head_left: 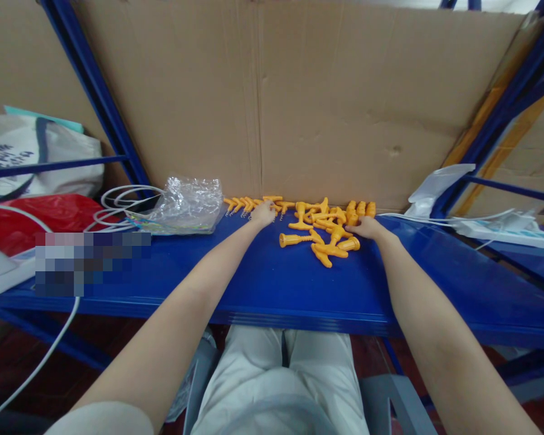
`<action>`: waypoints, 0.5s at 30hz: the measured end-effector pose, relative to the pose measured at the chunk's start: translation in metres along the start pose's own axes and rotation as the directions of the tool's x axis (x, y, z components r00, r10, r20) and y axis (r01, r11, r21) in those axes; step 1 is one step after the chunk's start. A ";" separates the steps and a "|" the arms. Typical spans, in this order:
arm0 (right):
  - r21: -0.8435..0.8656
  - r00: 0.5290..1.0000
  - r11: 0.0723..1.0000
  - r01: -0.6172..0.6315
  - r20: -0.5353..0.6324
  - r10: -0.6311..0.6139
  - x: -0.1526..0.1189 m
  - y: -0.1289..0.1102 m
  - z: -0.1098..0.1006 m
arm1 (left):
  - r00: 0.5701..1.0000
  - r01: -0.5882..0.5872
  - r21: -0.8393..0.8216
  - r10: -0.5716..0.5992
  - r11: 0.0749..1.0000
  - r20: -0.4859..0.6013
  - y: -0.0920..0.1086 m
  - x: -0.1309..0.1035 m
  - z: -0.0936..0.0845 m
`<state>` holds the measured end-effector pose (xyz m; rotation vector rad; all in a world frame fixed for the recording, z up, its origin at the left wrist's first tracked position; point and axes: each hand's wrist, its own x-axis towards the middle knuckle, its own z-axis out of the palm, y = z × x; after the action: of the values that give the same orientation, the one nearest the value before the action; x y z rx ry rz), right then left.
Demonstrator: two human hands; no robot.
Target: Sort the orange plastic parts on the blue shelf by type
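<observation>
My left hand [263, 214] is over a row of yellow T-handled pieces with twisted metal shafts [242, 205], which look like corkscrews. Its fingers are closed near a yellow handle [272, 198]; the hand partly hides what it grips. At the right edge of a loose pile of yellow plastic pieces [330, 241], my right hand [367, 229] has its thumb stretched towards them, and its other fingers are partly hidden. A yellow sleeve-like piece [294, 240] lies at the front left of the pile. Several upright yellow pieces [361, 209] stand just behind my right hand.
The blue shelf [272, 290] is backed by tall cardboard [321, 103]. To the left are a clear plastic bag [193, 205], white cables [118, 199], a red bag [49, 220] and a cloth bag [68, 157]. A white power strip [508, 229] lies right, beside a blue post [489, 133].
</observation>
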<state>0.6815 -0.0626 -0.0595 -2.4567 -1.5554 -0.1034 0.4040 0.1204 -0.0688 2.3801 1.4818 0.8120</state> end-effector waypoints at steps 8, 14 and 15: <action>0.024 0.996 0.999 -0.047 0.082 0.045 0.003 0.000 -0.002 | 0.999 0.015 0.182 -0.008 0.983 -0.039 0.012 -0.030 0.000; 0.039 0.997 0.999 -0.023 0.080 0.019 0.007 0.004 0.003 | 0.995 0.012 0.152 0.003 0.988 -0.097 0.016 -0.034 -0.003; 0.041 0.996 0.999 -0.024 0.081 0.020 0.007 0.004 0.003 | 0.994 -0.010 0.132 0.024 0.991 -0.105 0.017 -0.033 -0.003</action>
<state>0.6878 -0.0579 -0.0614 -2.4731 -1.5458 0.0329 0.4039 0.0826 -0.0693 2.4823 1.6054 0.8842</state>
